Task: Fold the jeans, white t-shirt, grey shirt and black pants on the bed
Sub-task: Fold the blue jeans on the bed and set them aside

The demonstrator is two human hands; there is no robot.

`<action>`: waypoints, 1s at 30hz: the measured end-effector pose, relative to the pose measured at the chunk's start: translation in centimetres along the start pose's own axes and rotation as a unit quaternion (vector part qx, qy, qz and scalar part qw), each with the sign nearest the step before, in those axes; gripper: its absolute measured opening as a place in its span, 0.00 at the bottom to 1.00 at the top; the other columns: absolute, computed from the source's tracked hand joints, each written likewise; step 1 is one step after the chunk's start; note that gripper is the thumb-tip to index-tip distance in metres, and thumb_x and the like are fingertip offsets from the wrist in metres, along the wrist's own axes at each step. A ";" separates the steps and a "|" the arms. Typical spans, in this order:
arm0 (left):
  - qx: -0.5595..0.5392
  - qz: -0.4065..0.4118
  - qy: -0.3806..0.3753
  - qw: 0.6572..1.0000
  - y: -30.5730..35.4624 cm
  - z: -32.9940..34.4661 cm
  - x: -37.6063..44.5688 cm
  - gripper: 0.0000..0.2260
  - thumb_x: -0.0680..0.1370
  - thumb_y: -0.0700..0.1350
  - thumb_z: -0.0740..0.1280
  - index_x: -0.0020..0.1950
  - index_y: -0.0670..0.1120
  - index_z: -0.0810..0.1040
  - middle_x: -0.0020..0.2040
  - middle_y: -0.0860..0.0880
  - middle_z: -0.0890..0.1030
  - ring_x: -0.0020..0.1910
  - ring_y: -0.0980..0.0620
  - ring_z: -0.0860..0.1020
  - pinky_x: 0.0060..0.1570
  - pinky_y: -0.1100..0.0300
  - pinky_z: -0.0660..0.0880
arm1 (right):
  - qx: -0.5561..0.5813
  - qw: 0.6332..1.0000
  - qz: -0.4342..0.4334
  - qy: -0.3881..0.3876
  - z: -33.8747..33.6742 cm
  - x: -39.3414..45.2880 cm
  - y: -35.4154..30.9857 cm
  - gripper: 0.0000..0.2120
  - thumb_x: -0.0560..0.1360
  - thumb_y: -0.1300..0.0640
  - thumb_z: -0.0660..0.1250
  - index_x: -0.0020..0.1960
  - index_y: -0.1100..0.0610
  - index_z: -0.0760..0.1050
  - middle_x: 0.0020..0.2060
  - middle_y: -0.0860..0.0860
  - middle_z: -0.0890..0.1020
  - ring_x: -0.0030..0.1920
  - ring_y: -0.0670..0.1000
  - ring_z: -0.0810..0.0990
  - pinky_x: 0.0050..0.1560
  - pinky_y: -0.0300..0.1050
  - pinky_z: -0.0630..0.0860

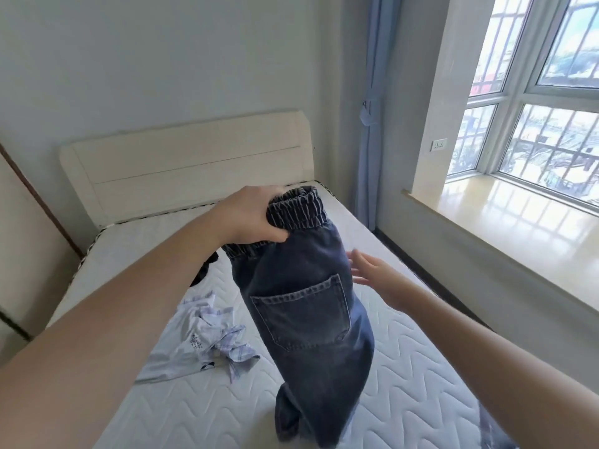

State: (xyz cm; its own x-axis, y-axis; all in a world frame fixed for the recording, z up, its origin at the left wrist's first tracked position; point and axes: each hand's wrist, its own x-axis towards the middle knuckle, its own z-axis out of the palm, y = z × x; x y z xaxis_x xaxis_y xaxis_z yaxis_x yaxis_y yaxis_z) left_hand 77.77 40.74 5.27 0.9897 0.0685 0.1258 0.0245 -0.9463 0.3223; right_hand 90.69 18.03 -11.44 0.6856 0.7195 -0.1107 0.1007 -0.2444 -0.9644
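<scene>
My left hand [249, 215] grips the elastic waistband of the dark blue jeans [308, 306] and holds them up above the bed [405, 384]. The jeans hang down with a back pocket facing me, and their legs reach the mattress. My right hand [376, 277] is open with fingers spread, just right of the jeans near the pocket. A crumpled white t-shirt [191, 345] lies on the mattress to the left. A bit of black cloth [204, 270], perhaps the black pants, shows behind my left forearm. No grey shirt is clearly visible.
The cream headboard [188, 166] stands against the far wall. A window sill [505, 209] and a large window run along the right, with a blue curtain [369, 108] in the corner. A narrow floor gap separates the bed from the sill wall.
</scene>
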 end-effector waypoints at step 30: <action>-0.114 -0.152 0.200 0.961 5.0 3.8 -3.8 0.20 0.66 0.46 0.81 0.52 0.59 0.78 0.45 0.61 0.83 0.46 0.66 0.80 0.49 0.57 0.74 | 0.373 0.928 0.019 0.009 -12.0 -2.8 9.0 0.20 0.80 0.51 0.59 0.64 0.63 0.77 0.64 0.60 0.78 0.66 0.57 0.76 0.69 0.53 0.68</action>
State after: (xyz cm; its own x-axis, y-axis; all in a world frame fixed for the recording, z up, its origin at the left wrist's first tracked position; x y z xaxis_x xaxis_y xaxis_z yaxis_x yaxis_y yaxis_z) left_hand 74.65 34.53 2.84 0.8066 0.4909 0.3294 0.2279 -0.7723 0.5929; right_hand 98.36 6.02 -16.89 0.6912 0.7067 -0.1508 -0.4464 0.2535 -0.8582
